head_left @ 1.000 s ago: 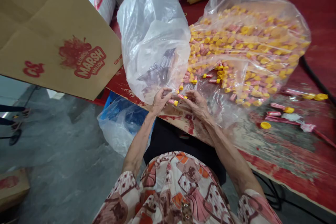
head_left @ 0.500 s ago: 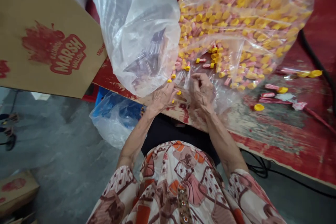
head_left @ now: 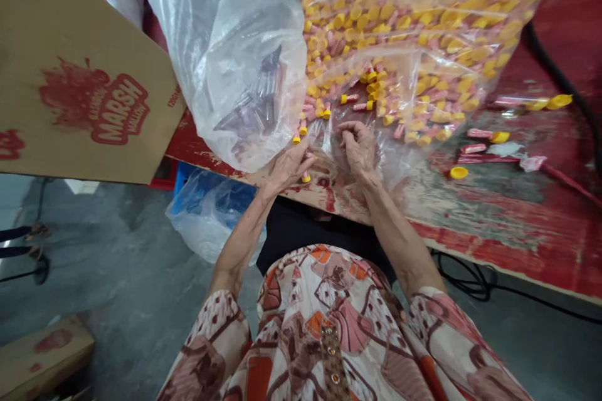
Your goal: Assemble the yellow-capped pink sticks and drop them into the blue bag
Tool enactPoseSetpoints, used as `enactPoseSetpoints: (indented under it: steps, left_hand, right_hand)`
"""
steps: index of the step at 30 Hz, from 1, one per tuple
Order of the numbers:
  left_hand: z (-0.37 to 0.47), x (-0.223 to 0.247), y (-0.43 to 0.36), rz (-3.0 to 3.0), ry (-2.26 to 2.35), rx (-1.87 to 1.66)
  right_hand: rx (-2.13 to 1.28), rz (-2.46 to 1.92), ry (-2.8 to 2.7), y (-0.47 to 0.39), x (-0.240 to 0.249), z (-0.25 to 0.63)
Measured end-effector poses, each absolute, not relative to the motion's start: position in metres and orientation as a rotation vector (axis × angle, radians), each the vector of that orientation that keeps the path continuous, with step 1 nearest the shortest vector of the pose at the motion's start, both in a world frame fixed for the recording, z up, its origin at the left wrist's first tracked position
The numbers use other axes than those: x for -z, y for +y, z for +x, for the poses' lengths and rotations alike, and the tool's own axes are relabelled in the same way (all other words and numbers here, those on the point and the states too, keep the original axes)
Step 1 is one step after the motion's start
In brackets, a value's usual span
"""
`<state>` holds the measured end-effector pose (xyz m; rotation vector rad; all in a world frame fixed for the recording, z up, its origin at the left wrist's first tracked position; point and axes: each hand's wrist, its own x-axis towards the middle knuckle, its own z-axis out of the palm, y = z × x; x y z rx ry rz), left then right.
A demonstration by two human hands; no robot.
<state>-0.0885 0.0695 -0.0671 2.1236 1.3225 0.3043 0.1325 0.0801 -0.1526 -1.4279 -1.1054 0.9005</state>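
My left hand is closed around a small pink piece with a yellow cap near the table's front edge. My right hand is just to its right, fingers curled over clear plastic film; whether it pinches anything is too small to tell. Beyond my hands lies a large clear bag full of pink pieces with yellow caps. A few of them lie loose at its mouth. A whitish plastic bag holding clear tubes stands beyond my left hand.
A cardboard box is at the left. On the worn red table at the right lie a yellow cap, loose capped pieces and a filled tube. A blue container with plastic stands below the table edge. Black cables hang beneath.
The view has shifted slightly, so the bags sit further left. My right hand's fingers have loosened a little, and my left hand's fingers have moved around the capped pieces.
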Motion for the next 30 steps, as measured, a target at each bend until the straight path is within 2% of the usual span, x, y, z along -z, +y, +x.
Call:
enactPoseSetpoints:
  steps: [5, 10, 15, 25, 30]
  left_hand:
    - [-0.09, 0.069, 0.063, 1.969, 1.361, -0.436]
    - [-0.082, 0.078, 0.044, 2.234, 1.498, -0.633]
    - [-0.071, 0.087, 0.037, 2.42, 1.518, -0.43]
    - [-0.071, 0.081, 0.054, 2.144, 1.609, -0.565]
    - [-0.059, 0.078, 0.037, 2.277, 1.705, -0.406]
  right_hand:
    - [-0.9, -1.45, -1.165, 0.082, 0.15, 0.133]
    - [-0.881, -1.434, -1.197, 0.08, 0.147, 0.131]
    - [-0.894, -1.439, -1.196, 0.08, 0.147, 0.131]
    - [-0.951, -1.466, -1.182, 0.074, 0.132, 0.133]
    - [-0.954, -1.471, -1.218, 0.07, 0.113, 0.133]
